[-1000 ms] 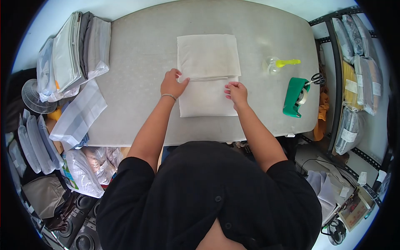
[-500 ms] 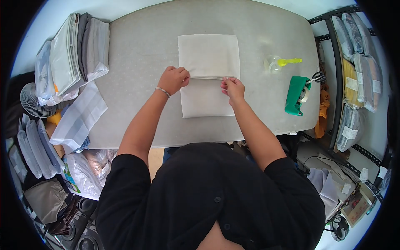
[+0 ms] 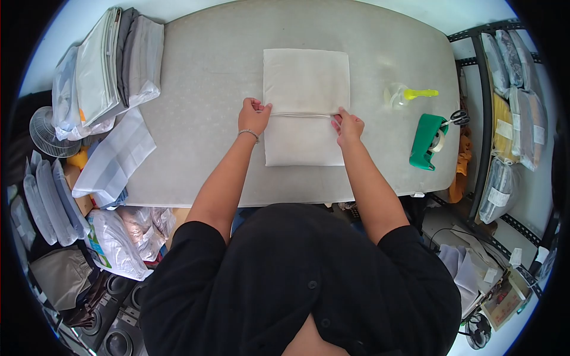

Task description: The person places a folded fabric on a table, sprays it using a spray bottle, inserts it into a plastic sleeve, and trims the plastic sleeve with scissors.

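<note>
A cream folded cloth [image 3: 306, 80] lies on the table in front of me, its upper part doubled over and ending in a layered fold edge across the middle. At the left end of that edge is my left hand [image 3: 254, 117], fingers curled and tips pinching the cloth's side. My right hand [image 3: 348, 126] grips the right end of the fold edge, thumb on top and the other fingers curled below. The cloth's lower part [image 3: 303, 145] spreads flat toward me as a single smooth panel.
On the grey table [image 3: 202, 71], a spray bottle [image 3: 396, 95] and a green tape dispenser [image 3: 424, 142] with scissors [image 3: 459, 117] stand at right. Packaged fabrics [image 3: 98, 71] are stacked at left beside a plastic bag [image 3: 116, 157]. A shelf rack [image 3: 484, 77] borders the right side.
The view has shifted slightly, so the cloth appears farther right. My left hand has turned, its fingers now pointing more away from me. My right hand still holds the fold edge.
</note>
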Action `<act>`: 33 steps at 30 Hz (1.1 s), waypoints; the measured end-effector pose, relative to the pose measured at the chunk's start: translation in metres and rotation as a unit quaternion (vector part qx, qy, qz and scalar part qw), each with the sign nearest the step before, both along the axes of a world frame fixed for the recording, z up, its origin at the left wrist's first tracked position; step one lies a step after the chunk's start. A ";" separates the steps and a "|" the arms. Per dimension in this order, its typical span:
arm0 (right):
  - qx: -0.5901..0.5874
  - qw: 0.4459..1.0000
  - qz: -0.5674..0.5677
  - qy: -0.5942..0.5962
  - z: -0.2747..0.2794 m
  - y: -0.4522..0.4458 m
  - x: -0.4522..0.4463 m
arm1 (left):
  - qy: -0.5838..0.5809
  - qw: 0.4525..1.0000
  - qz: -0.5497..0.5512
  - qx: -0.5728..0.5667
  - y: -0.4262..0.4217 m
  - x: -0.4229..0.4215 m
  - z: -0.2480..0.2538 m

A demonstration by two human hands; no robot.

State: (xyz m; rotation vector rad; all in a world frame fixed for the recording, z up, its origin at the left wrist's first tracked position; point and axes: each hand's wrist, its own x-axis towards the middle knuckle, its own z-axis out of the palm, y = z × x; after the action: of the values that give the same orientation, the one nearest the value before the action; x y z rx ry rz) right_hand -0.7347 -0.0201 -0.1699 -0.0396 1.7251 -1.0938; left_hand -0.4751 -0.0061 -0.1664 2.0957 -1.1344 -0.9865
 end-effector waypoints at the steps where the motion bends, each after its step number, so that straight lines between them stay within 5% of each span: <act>1: -0.017 1.000 0.006 -0.018 0.002 0.002 -0.001 | 0.013 1.000 0.009 0.007 0.001 -0.001 -0.003; 6: -0.076 0.997 0.019 0.001 0.017 0.020 -0.014 | 0.090 0.996 -0.008 -0.022 0.024 -0.001 -0.007; 9: -0.046 0.988 0.144 0.030 0.008 0.021 -0.023 | 0.062 0.998 -0.017 -0.005 0.030 -0.003 -0.004; 11: -0.002 0.915 0.310 0.259 -0.007 0.017 -0.031 | 0.039 0.999 -0.027 0.001 0.023 -0.005 0.006; 12: -0.002 0.914 0.310 0.261 0.004 0.013 -0.028 | -0.050 0.994 -0.074 -0.065 0.018 -0.005 0.014; 14: -0.144 0.738 0.343 0.563 0.028 0.004 -0.023 | -0.138 0.975 -0.119 -0.131 0.001 -0.004 0.027; 16: -0.233 0.699 0.379 0.561 0.024 -0.030 -0.028 | -0.206 0.913 -0.207 -0.283 -0.033 -0.003 0.029; 19: -0.313 0.616 0.471 0.548 0.015 -0.093 -0.014 | -0.318 0.881 -0.243 -0.253 -0.088 -0.029 0.027; 26: -0.207 0.544 0.553 0.597 -0.029 -0.107 0.063 | -0.317 0.883 -0.301 -0.170 -0.109 -0.063 -0.033; 30: -0.142 0.557 0.530 0.623 -0.020 -0.106 0.054 | -0.278 0.904 -0.262 -0.194 -0.110 -0.057 -0.028; 33: -0.086 0.623 0.516 0.581 -0.022 -0.107 0.034 | -0.309 0.919 -0.226 -0.094 -0.108 -0.061 -0.018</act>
State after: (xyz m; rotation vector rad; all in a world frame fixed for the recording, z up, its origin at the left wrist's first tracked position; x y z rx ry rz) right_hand -0.7006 -0.1276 -0.1919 -1.9988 2.0348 -0.1952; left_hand -0.5361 -0.1136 -0.1844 2.0778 -2.0080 -0.3503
